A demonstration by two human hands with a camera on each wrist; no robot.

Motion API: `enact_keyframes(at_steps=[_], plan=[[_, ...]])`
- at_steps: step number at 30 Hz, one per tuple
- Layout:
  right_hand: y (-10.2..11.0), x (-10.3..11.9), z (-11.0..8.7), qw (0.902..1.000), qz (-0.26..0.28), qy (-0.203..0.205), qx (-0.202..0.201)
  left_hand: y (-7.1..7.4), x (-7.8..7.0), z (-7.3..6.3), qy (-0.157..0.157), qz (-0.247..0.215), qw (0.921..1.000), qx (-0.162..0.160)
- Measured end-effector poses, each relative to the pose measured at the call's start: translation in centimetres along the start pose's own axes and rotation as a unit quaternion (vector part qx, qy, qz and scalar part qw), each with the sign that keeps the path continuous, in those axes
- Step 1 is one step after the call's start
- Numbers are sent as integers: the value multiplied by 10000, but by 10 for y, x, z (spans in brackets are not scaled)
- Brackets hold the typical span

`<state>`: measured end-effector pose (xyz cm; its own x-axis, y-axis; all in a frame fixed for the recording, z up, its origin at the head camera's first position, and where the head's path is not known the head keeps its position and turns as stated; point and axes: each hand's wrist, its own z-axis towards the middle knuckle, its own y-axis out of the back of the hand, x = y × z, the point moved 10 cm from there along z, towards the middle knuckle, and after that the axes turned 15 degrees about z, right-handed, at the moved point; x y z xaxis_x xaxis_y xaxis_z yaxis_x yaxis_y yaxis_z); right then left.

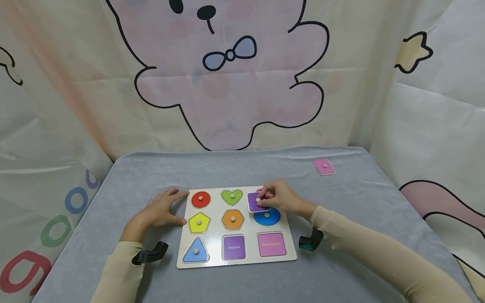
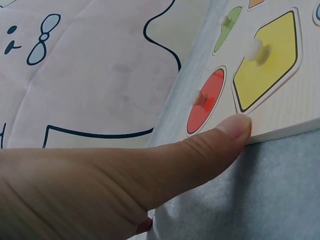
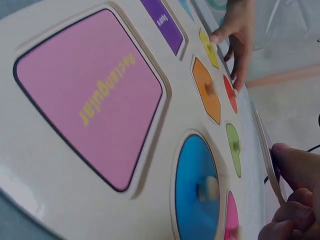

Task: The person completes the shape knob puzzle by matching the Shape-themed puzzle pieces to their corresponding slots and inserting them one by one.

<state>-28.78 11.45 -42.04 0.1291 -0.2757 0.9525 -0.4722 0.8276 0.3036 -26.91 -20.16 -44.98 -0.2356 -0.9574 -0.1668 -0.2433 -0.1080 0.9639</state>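
Note:
My right hand [image 1: 282,197] pinches the small white knob of a purple square puzzle piece [image 1: 252,203] above the upper right of the white peg puzzle board [image 1: 215,252]. The held piece [image 3: 266,152] appears nearly edge-on in the right wrist view, apart from the board. It partly covers a pink piece at the board's top right corner. My left hand [image 1: 161,209] rests at the board's left edge, fingers extended; its thumb [image 2: 220,137] touches the edge near the yellow pentagon [image 2: 270,60]. Recesses labelled Square [image 1: 233,247] and Rectangular [image 1: 271,244] show without pieces.
A pink knobbed piece [image 1: 323,166] lies on the grey cloth [image 1: 341,261] at the table's back right. Seated in the board are a red circle [image 1: 206,201], green heart [image 1: 227,193], orange hexagon [image 1: 228,224], blue oval [image 1: 273,218] and blue triangle [image 1: 201,255].

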Motion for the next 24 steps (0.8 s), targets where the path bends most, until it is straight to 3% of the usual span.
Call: enact_keyframes(at_steps=[24], plan=[[-47,2,-16,9980,539,-26,333,2,0,0,-64,10,9999,-77]])
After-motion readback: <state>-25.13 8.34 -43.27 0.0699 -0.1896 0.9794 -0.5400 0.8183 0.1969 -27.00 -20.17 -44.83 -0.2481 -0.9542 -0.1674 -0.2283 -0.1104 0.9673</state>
